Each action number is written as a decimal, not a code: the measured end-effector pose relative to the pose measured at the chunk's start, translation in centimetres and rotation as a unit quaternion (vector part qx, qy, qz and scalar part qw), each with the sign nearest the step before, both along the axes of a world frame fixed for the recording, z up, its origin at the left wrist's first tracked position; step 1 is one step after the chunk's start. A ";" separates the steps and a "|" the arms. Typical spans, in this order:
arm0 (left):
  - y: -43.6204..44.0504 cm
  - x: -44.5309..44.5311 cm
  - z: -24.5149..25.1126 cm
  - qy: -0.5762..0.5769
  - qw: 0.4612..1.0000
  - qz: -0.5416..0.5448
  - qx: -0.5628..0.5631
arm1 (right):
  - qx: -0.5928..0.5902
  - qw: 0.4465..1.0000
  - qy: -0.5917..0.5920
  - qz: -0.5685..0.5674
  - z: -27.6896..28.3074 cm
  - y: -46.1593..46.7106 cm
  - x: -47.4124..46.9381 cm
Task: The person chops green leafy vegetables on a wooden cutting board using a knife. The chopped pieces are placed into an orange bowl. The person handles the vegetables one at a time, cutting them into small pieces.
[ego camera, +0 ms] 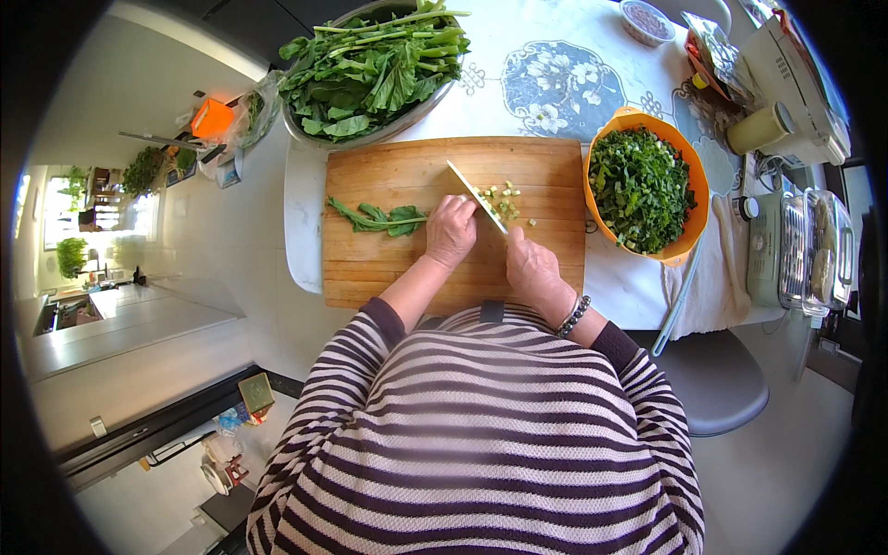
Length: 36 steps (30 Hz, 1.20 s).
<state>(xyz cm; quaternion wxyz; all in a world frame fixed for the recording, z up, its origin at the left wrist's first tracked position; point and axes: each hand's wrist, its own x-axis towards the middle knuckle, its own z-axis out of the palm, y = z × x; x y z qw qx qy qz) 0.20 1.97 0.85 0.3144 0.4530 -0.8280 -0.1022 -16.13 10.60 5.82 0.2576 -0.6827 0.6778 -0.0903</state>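
Observation:
My right hand [533, 266] is closed around the handle of a kitchen knife [476, 197], whose blade slants up and left over the wooden cutting board [388, 277]. Just left of the blade, my left hand [451, 229] holds down the stem end of a leafy green stalk [381, 219]. The leaves of that stalk trail off to the left across the board. Small chopped stem pieces [509, 207] lie scattered on the blade's right side. My left fingertips are curled close to the blade.
A metal basin [437, 100] heaped with leafy greens [378, 76] stands beyond the board's left end. To the right sits an orange colander-like bowl [699, 173] full of chopped greens [642, 187]. A light-blue stick [678, 295], a cloth [714, 277] and a green appliance [769, 250] lie farther right.

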 end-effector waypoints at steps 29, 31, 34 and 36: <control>0.0 0.6 0.0 0.008 1.000 0.016 0.013 | -0.033 0.999 -0.034 -0.002 0.3 2.2 -1.2; 0.0 0.4 -0.1 0.023 1.000 0.019 -0.009 | -0.030 0.999 -0.039 0.000 -0.1 2.3 -1.3; 0.0 0.3 0.0 0.027 1.000 0.015 -0.004 | -0.030 0.998 -0.051 0.008 -0.9 2.1 -1.3; -0.1 0.5 -0.2 0.029 1.000 0.009 0.004 | -0.029 0.998 -0.048 0.014 -1.0 1.8 -1.1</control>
